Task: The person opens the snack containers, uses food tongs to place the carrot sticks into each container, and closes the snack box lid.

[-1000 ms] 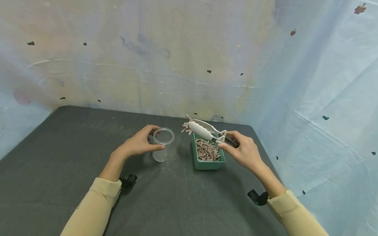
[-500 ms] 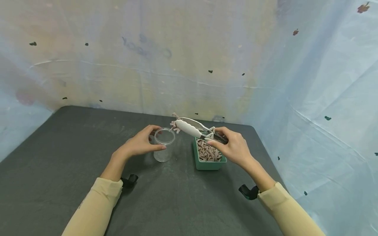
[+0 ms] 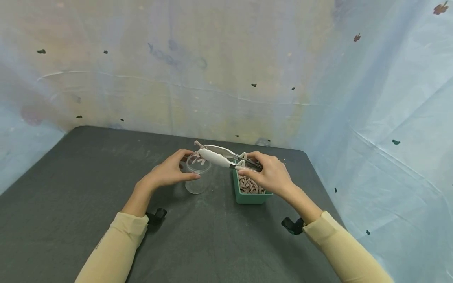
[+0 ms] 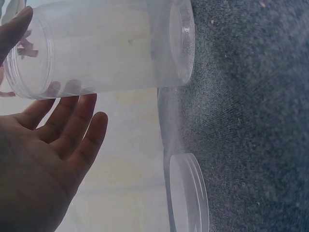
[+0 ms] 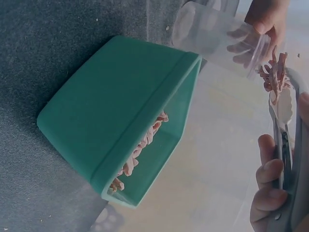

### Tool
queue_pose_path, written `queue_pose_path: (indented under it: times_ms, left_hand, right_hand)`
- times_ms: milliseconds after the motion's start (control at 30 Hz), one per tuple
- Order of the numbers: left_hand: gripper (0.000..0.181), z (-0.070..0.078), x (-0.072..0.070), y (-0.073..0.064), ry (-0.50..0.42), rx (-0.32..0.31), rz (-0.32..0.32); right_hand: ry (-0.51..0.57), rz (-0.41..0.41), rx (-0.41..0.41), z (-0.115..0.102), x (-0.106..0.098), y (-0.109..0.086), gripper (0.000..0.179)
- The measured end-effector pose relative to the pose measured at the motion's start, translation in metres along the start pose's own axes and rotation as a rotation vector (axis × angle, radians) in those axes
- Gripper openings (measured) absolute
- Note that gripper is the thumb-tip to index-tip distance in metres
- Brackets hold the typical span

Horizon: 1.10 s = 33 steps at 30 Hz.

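My left hand holds a clear plastic jar near its rim, thumb on one side and fingers on the other. The jar stands upright on the dark table. My right hand grips white-tipped tongs, which pinch a clump of brownish-pink strips. That clump is over the jar's mouth, some strips apparently dipping inside the rim. Below the right hand is a green box, partly filled with more such strips. No strips show at the jar's bottom in the left wrist view.
A clear round lid lies on the table near the jar in the left wrist view. Plastic sheeting hangs behind the table and along its right side.
My right hand has moved left, carrying the tongs and clump from above the green box to the jar's mouth. The left hand and jar have stayed put.
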<state>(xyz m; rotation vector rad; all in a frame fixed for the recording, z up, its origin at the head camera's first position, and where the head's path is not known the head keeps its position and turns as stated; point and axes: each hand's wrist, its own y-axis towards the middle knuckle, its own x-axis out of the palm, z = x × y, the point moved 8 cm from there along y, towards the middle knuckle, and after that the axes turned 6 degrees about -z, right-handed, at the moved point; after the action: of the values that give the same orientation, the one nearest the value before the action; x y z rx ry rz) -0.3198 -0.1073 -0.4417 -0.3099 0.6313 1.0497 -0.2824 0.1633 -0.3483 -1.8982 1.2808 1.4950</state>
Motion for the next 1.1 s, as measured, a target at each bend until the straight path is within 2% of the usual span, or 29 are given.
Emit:
queue_pose_path:
  times_ms: [300, 433, 700, 1100]
  left_hand:
    - [0.088, 0.000, 0.001, 0.000, -0.001, 0.003, -0.002]
    - [0.088, 0.001, 0.001, 0.000, -0.006, 0.010, 0.000]
    - [0.086, 0.000, 0.001, 0.000, 0.005, 0.012, 0.007]
    - [0.085, 0.000, 0.002, 0.001, 0.006, 0.015, 0.005]
  right_hand:
    - [-0.067, -0.042, 0.001, -0.007, 0.007, 0.007, 0.056]
    - [-0.104, -0.043, -0.011, -0.011, 0.005, 0.010, 0.057]
    - [-0.205, -0.099, -0.027, -0.020, -0.001, 0.015, 0.058]
    - [-0.277, -0.182, -0.021, -0.028, -0.008, 0.021, 0.061]
